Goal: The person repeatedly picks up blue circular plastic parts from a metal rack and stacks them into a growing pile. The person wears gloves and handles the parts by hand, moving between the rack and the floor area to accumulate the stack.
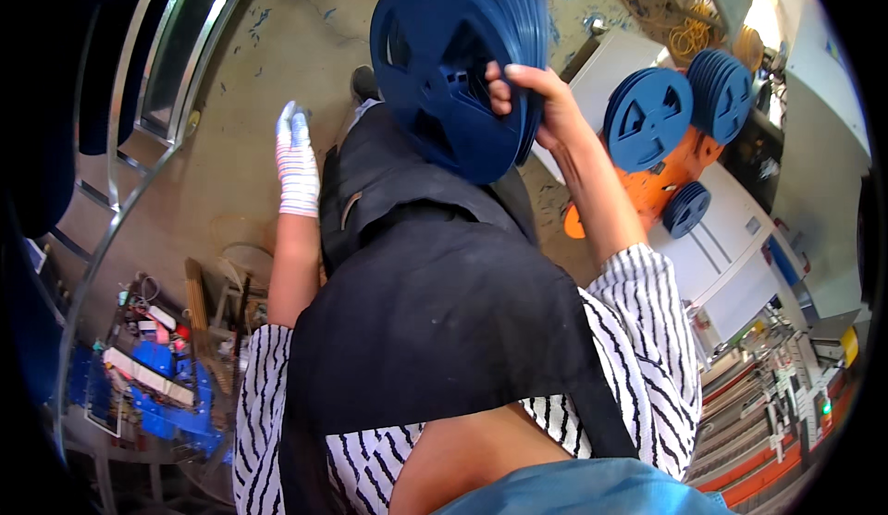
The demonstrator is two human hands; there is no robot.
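A thick stack of dark blue plastic reels [430, 90] hangs in front of my legs, its flat face with cut-out windows turned toward me. My bare right hand [546, 99] grips it at the right side, the fingers hooked through one of the openings and the thumb on top. Low at my left side is my left hand [297, 164], in a white glove with thin stripes. Its fingers are stretched out and it holds nothing. The hand is apart from the stack.
To the right, an orange surface [647, 187] bears large blue reels [673, 99], another reel stack [708, 90] and a smaller one [686, 210]. A metal-framed structure [118, 210] curves along the left. Blue scraps are scattered over the floor [250, 62].
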